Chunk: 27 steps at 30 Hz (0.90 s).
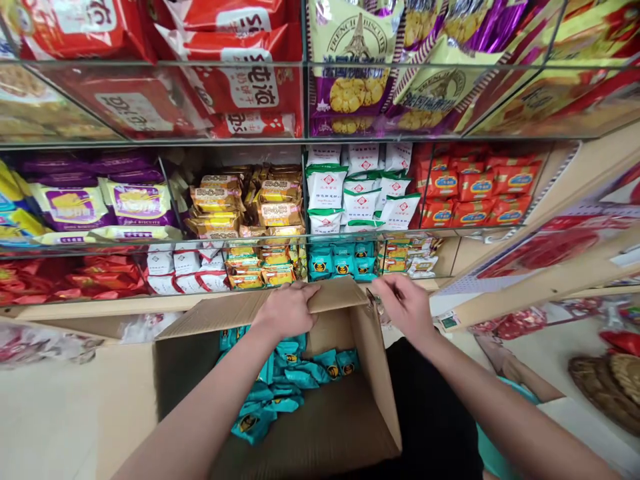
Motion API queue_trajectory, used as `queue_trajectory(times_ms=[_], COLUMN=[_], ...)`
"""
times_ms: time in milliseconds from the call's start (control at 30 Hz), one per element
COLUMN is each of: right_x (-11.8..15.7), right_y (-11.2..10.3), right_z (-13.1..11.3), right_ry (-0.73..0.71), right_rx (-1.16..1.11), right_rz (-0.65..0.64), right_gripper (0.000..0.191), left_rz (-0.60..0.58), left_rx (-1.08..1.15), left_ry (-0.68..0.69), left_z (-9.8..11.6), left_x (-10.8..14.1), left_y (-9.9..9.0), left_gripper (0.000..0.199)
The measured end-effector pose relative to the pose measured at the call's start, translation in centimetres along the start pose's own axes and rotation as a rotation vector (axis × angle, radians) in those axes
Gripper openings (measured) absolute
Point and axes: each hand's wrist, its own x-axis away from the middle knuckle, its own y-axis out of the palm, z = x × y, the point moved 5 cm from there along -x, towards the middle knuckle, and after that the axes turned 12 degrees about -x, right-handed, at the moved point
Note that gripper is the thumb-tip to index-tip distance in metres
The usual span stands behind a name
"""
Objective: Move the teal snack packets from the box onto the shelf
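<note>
An open cardboard box (375, 373) stands before me, with several small teal snack packets (300, 375) lying loose inside. My left hand (287, 310) is closed over the box's far flap (220, 312), the thumb on its near side. By the box's far right corner, my right hand (406, 308) is closed. A small dark, thin piece shows at its fingertips, too unclear to name. My left forearm hides part of the packets and the box's interior.
Glass-fronted shelves hold teal packets (343, 261), white-and-green packets (327, 190), orange-red packets (475, 187) and purple biscuit packs (137, 200). Large red bags (240, 80) fill the upper shelf. Woven baskets (600, 387) sit on the right; a turquoise object (493, 440) is partly hidden beneath my right forearm.
</note>
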Motion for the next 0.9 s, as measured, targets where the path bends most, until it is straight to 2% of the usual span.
queue_trajectory(times_ms=[33,100,133,200,233,300,367,467,533,567,633,700,767,833,900], right_x=[2.0,6.3,8.4,11.4,12.4,13.1,13.4,13.6,13.5,13.3,12.8,12.2,11.7,11.1,10.3], right_y=[0.8,4.9,7.6,12.5,14.5,17.4,18.6,17.7,15.9,14.9,12.9,11.2,10.2,9.6,8.9], right_z=[-1.8,-4.0,-3.9,-1.5,0.3,3.1,5.0,6.0,5.3,4.6,2.5,-0.1,-2.5,-4.4,-5.5], right_ry=[-0.046,-0.101,-0.076,0.14,0.305,0.424,0.487,0.526,0.518,0.499,0.473,0.528,0.632,0.668,0.581], right_rx=[-0.008,0.032,0.093,0.214,0.283,0.354,0.388,0.372,0.328,0.311,0.163,-0.196,-0.619,-0.836,-0.807], right_rz=[-0.07,-0.431,-0.619,-0.816,-0.872,-0.871,-0.851,-0.8,-0.729,-0.69,-0.587,-0.449,-0.312,-0.245,-0.199], right_gripper=[0.019,0.018,0.017,0.02,0.026,0.039,0.046,0.038,0.027,0.021,0.015,0.021,0.028,0.03,0.03], left_rz=[0.0,0.011,0.023,0.052,0.066,0.1,0.196,0.442,0.519,0.537,0.55,0.476,0.383,0.404,0.506], left_rx=[-0.004,-0.019,-0.027,-0.04,-0.045,-0.058,-0.058,0.002,0.106,0.186,0.398,0.707,1.019,1.195,1.182], left_ry=[-0.004,-0.007,-0.003,0.006,0.011,0.025,0.053,0.13,0.156,0.121,-0.105,-0.38,-0.549,-0.585,-0.561], left_z=[0.0,0.0,0.0,0.2,0.3,0.6,1.1,2.0,2.4,2.4,1.8,1.4,2.1,3.0,3.5], left_x=[0.1,0.3,0.3,0.4,0.5,1.1,2.5,6.9,10.2,11.7,13.8,14.8,14.8,14.1,13.6], left_y=[0.1,0.2,0.1,-0.3,-0.7,-1.5,-2.4,-2.4,-0.7,0.4,2.7,5.0,6.4,5.8,4.1], left_gripper=[0.058,0.059,0.059,0.058,0.057,0.056,0.054,0.045,0.041,0.04,0.042,0.049,0.049,0.042,0.036])
